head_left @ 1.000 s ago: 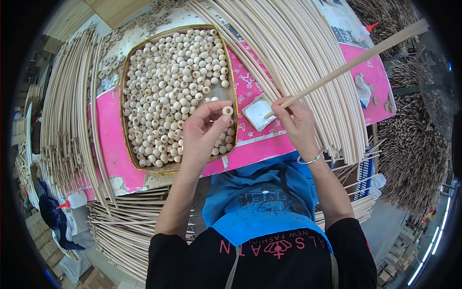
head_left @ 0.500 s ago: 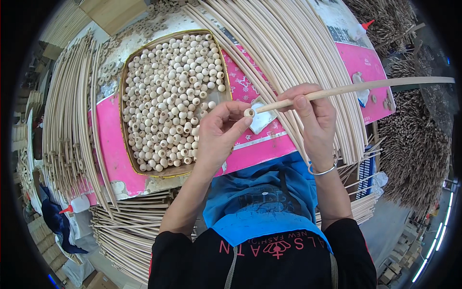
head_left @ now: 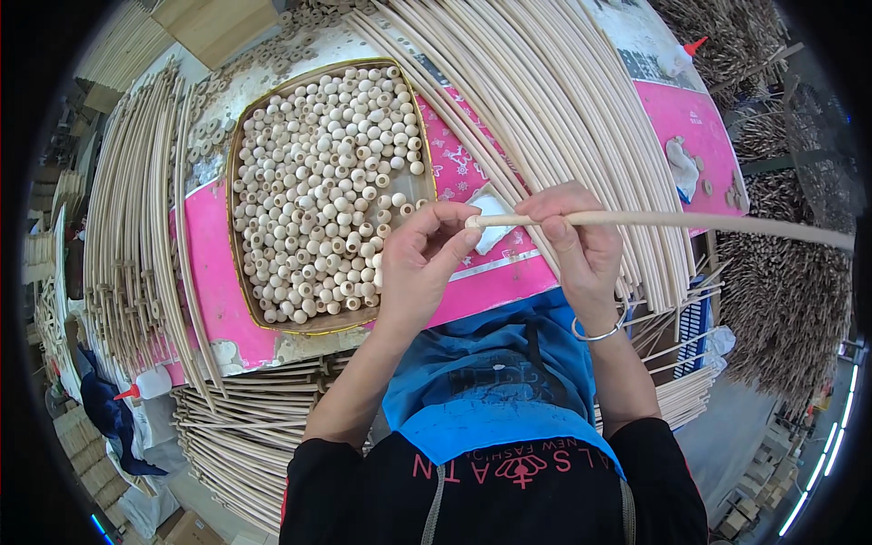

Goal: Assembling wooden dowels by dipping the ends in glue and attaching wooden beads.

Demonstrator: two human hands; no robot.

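Note:
My left hand [head_left: 421, 257] pinches a small wooden bead [head_left: 472, 222] between thumb and fingertips. Closed around a long pale wooden dowel [head_left: 690, 220], my right hand [head_left: 581, 241] grips it close to its left end. That end meets the bead; whether it sits inside the hole is hidden. The dowel runs level to the right, past the table. Left of my left hand lies a shallow gold-rimmed tray [head_left: 238, 263] full of round beads [head_left: 318, 182] with drilled holes. Beneath the dowel's tip is a small white dish [head_left: 491, 238].
Many loose dowels [head_left: 563, 118] lie across the pink-covered table [head_left: 213, 291], right of the tray. More rods with rings [head_left: 136, 236] lie at the left. Glue bottles with red tips [head_left: 152, 385] stand at both sides. Bundled sticks [head_left: 772, 300] fill the right side.
The dowel has swung from slanting up to nearly level, and its end now meets the bead. My right hand has lowered slightly; the bead has turned toward the dowel.

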